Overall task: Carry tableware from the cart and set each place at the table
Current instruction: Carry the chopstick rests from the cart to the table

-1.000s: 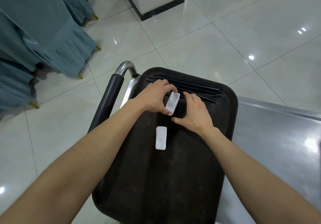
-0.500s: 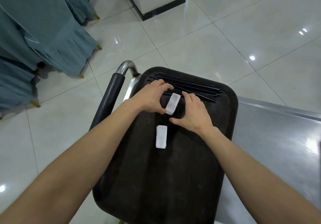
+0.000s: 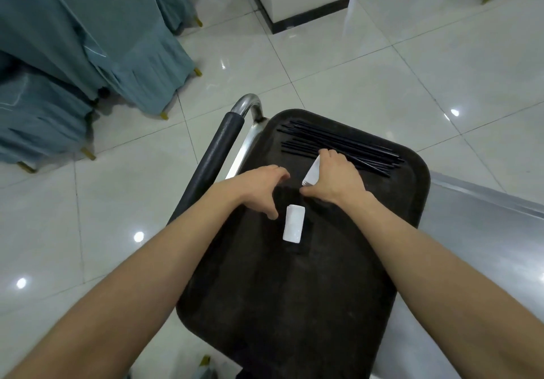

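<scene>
Gripping a white rest (image 3: 312,172) tilted on edge, the person's right hand (image 3: 335,178) sits near the far end of a black tray (image 3: 294,319), with its fingertips at a row of black chopsticks (image 3: 338,140). The hand hides most of that rest. The left hand (image 3: 259,190) hovers loosely spread, holding nothing, just beside a second white rest (image 3: 293,227) lying flat. The tray's left edge runs beside the cart handle (image 3: 215,161). Open floor tiles (image 3: 412,69) spread beyond, and draped chairs (image 3: 88,40) stand well apart on the left.
</scene>
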